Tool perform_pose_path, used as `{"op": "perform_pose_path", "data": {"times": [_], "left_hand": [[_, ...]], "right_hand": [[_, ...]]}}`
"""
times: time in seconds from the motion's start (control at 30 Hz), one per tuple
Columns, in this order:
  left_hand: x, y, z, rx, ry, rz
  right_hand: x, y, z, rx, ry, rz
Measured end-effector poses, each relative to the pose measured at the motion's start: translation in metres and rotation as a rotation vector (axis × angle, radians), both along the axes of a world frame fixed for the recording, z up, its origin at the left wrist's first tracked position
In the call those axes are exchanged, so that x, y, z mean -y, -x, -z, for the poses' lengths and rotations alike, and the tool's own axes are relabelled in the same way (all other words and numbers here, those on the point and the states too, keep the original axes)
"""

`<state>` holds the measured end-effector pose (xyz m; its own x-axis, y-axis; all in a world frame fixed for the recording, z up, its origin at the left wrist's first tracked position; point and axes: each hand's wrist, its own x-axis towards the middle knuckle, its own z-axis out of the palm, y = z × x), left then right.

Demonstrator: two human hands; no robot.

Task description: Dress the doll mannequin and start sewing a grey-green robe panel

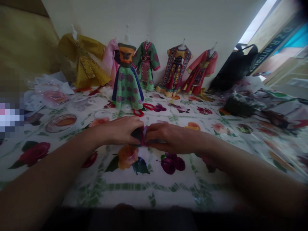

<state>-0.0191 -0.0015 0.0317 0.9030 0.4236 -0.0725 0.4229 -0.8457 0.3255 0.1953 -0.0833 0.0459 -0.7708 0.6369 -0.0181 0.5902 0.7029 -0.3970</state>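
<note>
My left hand [120, 131] and my right hand [168, 138] meet over the middle of the flowered tablecloth [154, 183]. Both are closed in a pinch on a small dark and pink piece of cloth [141, 136] held between them. Most of that piece is hidden by my fingers. Just beyond my hands stands a small mannequin in a green flowered dress with an orange top [127, 80].
Along the wall stand more doll dresses: yellow [84, 61], green and pink [146, 65], patterned [174, 72] and red [201, 70]. Red rings [144, 109] lie by the green dress. Clear plastic packaging [48, 91] sits left, a black bag [235, 69] and crumpled cloth right.
</note>
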Motion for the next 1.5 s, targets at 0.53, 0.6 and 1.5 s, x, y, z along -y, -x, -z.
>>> {"op": "perform_pose_path", "data": {"times": [0.53, 0.6, 1.5], "left_hand": [[-0.003, 0.008, -0.022, 0.121, -0.015, -0.062], [-0.004, 0.007, -0.019, 0.109, -0.009, -0.049], [-0.01, 0.01, -0.015, 0.422, 0.005, -0.227]], "right_hand": [[-0.003, -0.01, -0.014, 0.007, -0.069, 0.087], [-0.006, -0.009, -0.007, 0.008, -0.062, 0.075], [0.008, 0.003, -0.02, -0.12, -0.092, 0.046]]}}
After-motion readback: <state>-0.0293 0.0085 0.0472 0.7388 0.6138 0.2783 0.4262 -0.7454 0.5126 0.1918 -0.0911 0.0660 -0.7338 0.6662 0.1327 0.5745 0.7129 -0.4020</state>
